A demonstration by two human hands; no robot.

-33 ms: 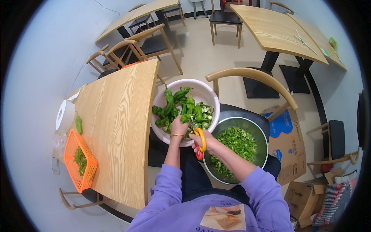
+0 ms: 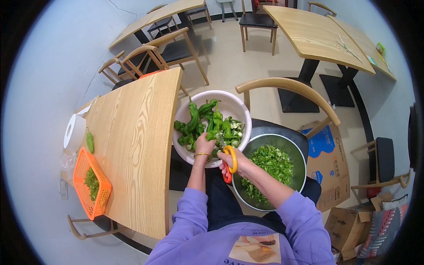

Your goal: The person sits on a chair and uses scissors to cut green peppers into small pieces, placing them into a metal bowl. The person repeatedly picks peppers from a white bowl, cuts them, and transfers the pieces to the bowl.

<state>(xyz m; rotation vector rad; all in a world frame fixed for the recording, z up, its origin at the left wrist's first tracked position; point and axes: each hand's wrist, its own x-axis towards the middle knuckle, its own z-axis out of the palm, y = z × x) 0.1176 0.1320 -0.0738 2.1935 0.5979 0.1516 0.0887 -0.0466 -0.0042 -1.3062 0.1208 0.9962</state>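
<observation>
Over a pale pink basin (image 2: pixel 242 104), my left hand (image 2: pixel 204 144) is closed on a green pepper (image 2: pixel 213 134). In my right hand (image 2: pixel 237 161) is a pair of scissors (image 2: pixel 230 154) with yellow and red handles. Its blades lie beside the fingers of my left hand, at the pepper; whether they touch it I cannot tell. Whole long green peppers (image 2: pixel 193 115) and pale cut pepper tops (image 2: pixel 238 125) share the basin. Below my right forearm, a metal bowl (image 2: pixel 301 185) holds chopped green pepper (image 2: pixel 274 167).
A wooden table (image 2: pixel 137 154) stands at my left, bearing an orange basket (image 2: pixel 106 194) with greens, a single pepper (image 2: pixel 89 141) and a white paper roll (image 2: pixel 73 131). The bowls rest by a chair (image 2: pixel 291 86). Flattened cardboard (image 2: pixel 333 176) and boxes (image 2: pixel 349 225) lie at right.
The scissors' handles and blades have shifted slightly in my right hand. My left hand stays at the same pepper, and the bowls have not moved.
</observation>
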